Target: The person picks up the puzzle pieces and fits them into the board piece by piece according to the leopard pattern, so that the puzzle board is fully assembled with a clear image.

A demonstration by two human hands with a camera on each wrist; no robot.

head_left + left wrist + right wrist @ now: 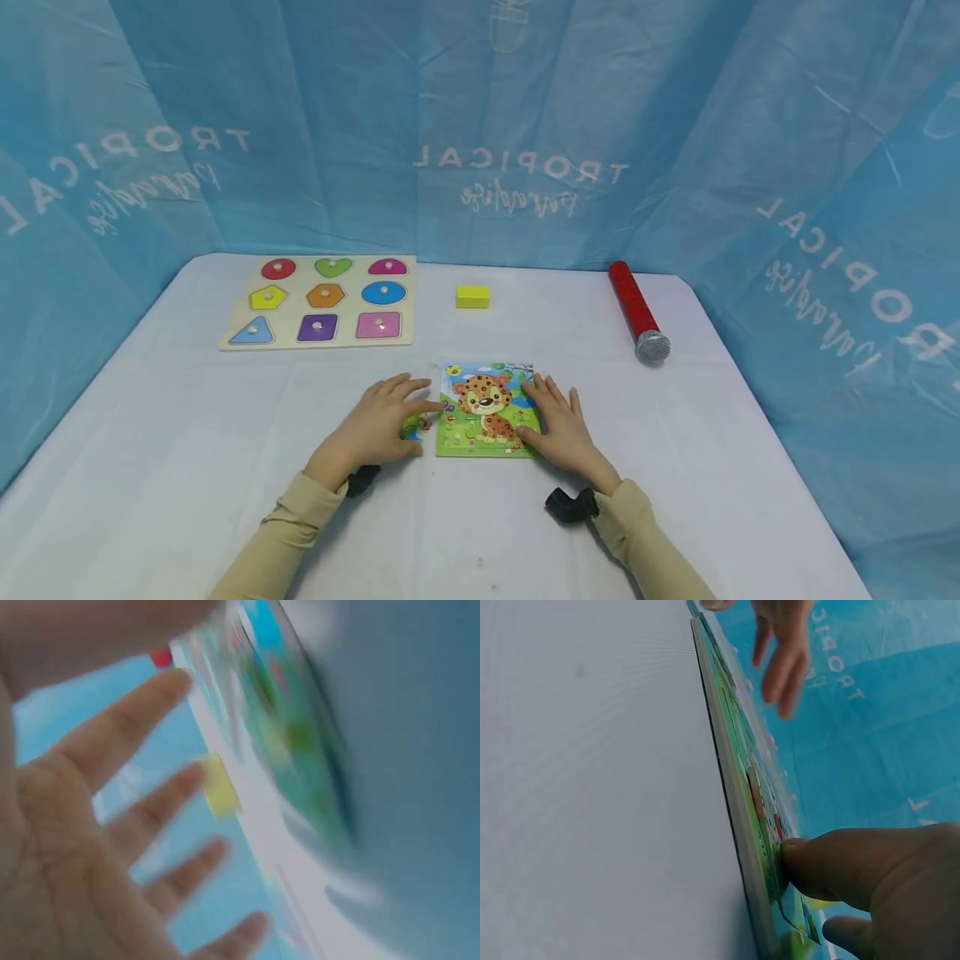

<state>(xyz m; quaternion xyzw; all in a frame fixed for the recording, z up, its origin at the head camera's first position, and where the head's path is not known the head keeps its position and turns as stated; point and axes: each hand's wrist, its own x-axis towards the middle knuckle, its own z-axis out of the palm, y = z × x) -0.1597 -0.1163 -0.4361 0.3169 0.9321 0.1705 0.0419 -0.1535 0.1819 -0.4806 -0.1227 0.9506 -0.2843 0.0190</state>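
Observation:
A square jigsaw puzzle (486,410) with a cartoon leopard cub lies flat on the table in the head view. My right hand (564,435) rests on its right side; in the right wrist view the thumb (817,862) presses the picture surface. Left of the puzzle, my left hand (375,429) hovers with spread fingers, the index tip close to the puzzle's left edge. Partly hidden beneath that hand is a small green and blue printed piece (412,428). The left wrist view, though blurred, shows straight fingers (142,817) holding nothing.
On the white table (225,467), a wooden shape board (288,327) with knobbed pieces lies at the back left. A yellow block (472,297) stands behind the puzzle. Toward the back right lies a red microphone (636,308). Blue curtains (495,108) surround the table.

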